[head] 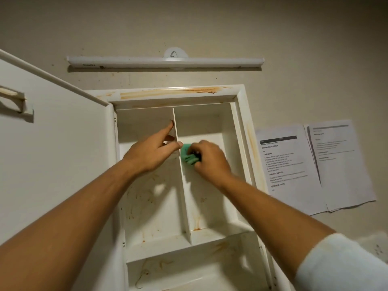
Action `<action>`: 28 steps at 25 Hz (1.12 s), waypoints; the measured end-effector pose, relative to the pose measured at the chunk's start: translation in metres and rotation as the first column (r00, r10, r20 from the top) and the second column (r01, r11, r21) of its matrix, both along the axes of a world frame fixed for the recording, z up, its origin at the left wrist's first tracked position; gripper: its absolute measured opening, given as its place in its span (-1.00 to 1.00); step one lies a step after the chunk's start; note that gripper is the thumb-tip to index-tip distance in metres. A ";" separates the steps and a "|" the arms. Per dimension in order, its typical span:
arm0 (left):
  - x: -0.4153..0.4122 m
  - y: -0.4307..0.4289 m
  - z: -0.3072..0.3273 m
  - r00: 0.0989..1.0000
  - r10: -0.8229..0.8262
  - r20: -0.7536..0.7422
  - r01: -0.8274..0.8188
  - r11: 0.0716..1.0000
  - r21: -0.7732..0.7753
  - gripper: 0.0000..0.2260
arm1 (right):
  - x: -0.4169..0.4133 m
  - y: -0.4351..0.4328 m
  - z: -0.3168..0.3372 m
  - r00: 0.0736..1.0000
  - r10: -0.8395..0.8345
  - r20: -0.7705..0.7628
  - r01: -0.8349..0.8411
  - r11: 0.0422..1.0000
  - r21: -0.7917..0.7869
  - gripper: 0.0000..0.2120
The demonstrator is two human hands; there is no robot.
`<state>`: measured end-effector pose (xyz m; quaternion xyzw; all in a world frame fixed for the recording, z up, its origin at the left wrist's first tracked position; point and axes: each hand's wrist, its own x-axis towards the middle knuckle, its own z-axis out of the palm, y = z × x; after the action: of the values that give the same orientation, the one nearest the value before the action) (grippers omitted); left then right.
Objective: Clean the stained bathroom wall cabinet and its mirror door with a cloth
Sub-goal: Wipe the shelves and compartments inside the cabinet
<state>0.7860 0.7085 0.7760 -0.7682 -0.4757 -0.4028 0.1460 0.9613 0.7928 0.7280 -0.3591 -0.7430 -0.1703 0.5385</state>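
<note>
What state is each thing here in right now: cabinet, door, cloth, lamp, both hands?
White wall cabinet: open, orange-brown stains on frame and shelves.
White cabinet door: swung open to the left.
Green cloth: bunched, pressed against the upright divider.
Right hand: grips the cloth.
Left hand: fingers straight, touching the divider.
White strip light: looks unlit.

The white wall cabinet (241,95) stands open, with orange-brown stains along its top and right frame edges and thin brown smears on its back panel and shelves; a vertical divider (184,196) splits its upper part into two compartments above a lower shelf space. Its door (63,154) is swung out to the left, showing only its plain white inner face. The green cloth (188,155) is bunched against the divider's right face in the right compartment, gripped by the right hand (210,158).
</note>
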 end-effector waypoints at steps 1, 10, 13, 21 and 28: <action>-0.001 0.000 0.000 0.999 0.009 -0.032 -0.008 1.000 0.023 -0.34 | 0.000 0.002 -0.028 0.998 0.032 0.053 -0.031 0.999 -0.010 -0.68; -0.004 0.006 -0.004 0.980 0.108 -0.169 -0.084 0.986 0.143 -0.34 | 0.048 -0.048 0.012 0.944 -0.104 0.313 0.083 0.993 0.081 -0.86; -0.003 0.015 -0.004 0.935 0.237 -0.266 -0.161 0.947 0.277 -0.36 | 0.041 -0.030 0.033 0.918 -0.339 0.209 0.274 0.919 0.285 -0.84; 0.010 0.017 -0.025 0.836 0.505 -0.214 -0.393 0.823 0.410 -0.34 | 0.038 -0.035 -0.096 0.830 -0.184 0.527 0.335 0.919 -0.206 -0.77; 0.011 0.018 -0.028 0.821 0.525 -0.223 -0.416 0.819 0.396 -0.30 | 0.040 -0.043 0.007 0.771 -0.557 0.309 0.476 0.826 0.302 -0.73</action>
<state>0.7972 0.7265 0.7483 -0.6439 -0.5483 -0.2959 0.4441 1.0013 0.7498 0.7346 -0.4518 -0.6836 -0.4553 0.3483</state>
